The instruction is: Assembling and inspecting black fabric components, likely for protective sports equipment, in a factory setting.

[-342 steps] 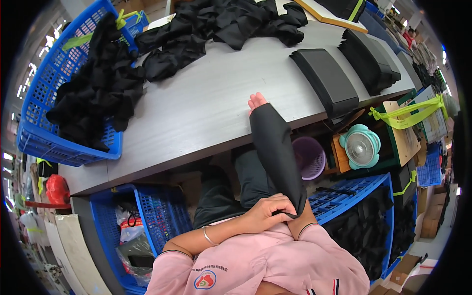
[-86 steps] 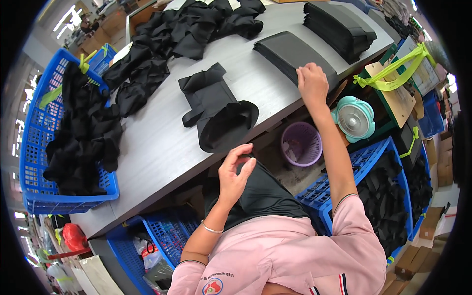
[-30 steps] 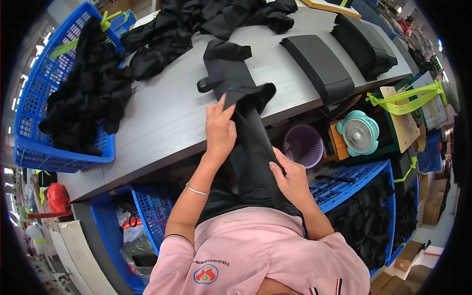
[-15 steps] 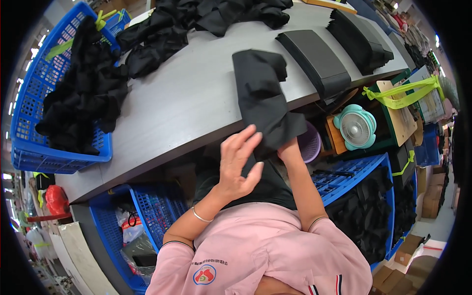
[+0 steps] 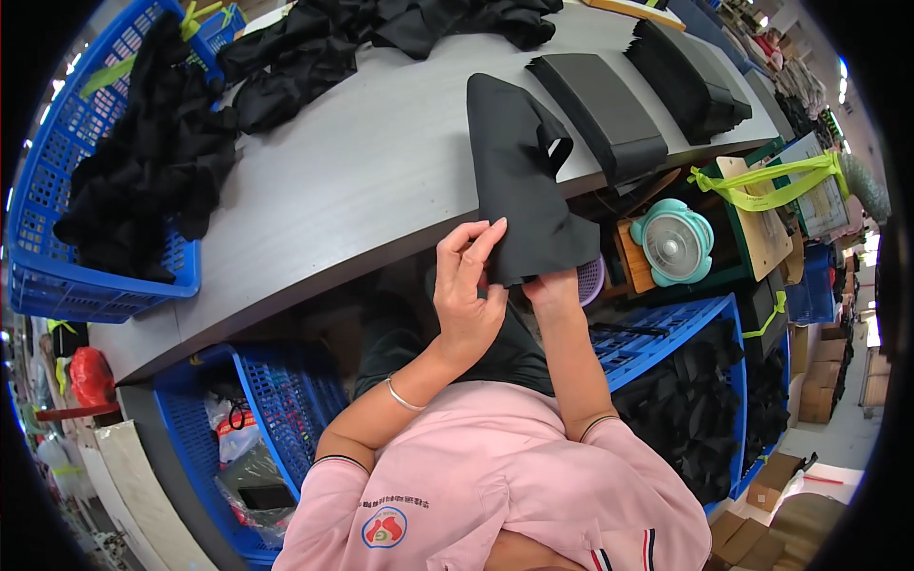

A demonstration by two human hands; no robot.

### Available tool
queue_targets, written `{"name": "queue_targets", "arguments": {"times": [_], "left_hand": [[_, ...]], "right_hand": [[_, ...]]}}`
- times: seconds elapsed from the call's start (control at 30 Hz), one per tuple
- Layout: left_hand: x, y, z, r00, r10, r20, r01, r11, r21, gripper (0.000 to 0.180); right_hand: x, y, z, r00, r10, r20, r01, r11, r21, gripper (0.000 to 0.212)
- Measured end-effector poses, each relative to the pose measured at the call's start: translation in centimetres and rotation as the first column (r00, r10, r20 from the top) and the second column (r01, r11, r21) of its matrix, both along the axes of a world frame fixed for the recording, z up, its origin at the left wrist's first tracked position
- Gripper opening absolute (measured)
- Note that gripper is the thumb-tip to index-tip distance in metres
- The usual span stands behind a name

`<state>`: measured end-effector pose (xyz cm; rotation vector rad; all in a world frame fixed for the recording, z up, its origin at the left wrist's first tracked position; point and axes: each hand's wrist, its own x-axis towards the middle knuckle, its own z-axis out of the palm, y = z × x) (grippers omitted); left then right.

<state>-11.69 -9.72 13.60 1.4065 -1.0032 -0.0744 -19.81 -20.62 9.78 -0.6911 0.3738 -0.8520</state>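
A piece of black fabric [image 5: 522, 186] hangs in front of me, its far end over the grey table and its near end past the table's front edge. My right hand [image 5: 554, 287] grips its near end from below; the cloth covers most of those fingers. At the left edge of the same cloth, my left hand [image 5: 466, 295] is closed, with fingertips and thumb on the fabric's border. On the table to the right of the cloth lie a stack of flat black fabric pieces [image 5: 609, 119] and a second stack [image 5: 681, 81] beyond it.
Loose black cloth [image 5: 305, 81] is heaped along the far left of the table [image 5: 314, 228]. A blue crate [image 5: 95, 300] of black cloth stands at left. Another blue crate [image 5: 271, 390], a crate of black pieces [image 5: 657, 347], a turquoise fan [image 5: 672, 245] and a purple basket [image 5: 592, 281] are nearby.
My left hand has come up from spread fingers beside the fabric to closing on its left edge. The fabric has straightened and flattened out; my right hand keeps hold of its near end.
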Motion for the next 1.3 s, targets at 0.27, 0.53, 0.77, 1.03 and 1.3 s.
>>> {"name": "queue_targets", "arguments": {"times": [0.27, 0.53, 0.77, 1.03, 1.3], "left_hand": [[0.2, 0.7, 1.0, 1.000, 0.001, 0.018, 0.000, 0.999, -0.050, 0.070], [0.2, 1.1, 0.2, 1.000, -0.015, -0.013, 0.015, 0.999, -0.030, 0.067], [1.7, 2.5, -0.8, 0.992, -0.125, -0.035, 0.125, 0.992, -0.011, 0.066], [4.1, 2.4, -5.0, 0.975, 0.169, -0.145, -0.147, 0.977, 0.153, 0.053], [2.7, 1.8, -9.1, 0.765, -0.026, -0.644, 0.063, 0.997, 0.035, 0.060]], "right_hand": [[-0.3, 0.8, 0.0, 0.999, -0.002, 0.039, -0.002, 0.995, 0.103, 0.049], [0.7, 0.6, -1.0, 0.998, -0.032, 0.051, 0.026, 0.994, 0.109, 0.047], [2.4, 1.1, -0.7, 0.981, -0.111, -0.159, 0.120, 0.992, 0.047, 0.046], [2.3, -0.7, -8.4, 0.690, -0.515, -0.508, -0.125, 0.607, -0.785, 0.048], [4.2, 1.9, -5.8, 0.509, -0.755, -0.414, -0.522, 0.112, -0.845, 0.042]]}}
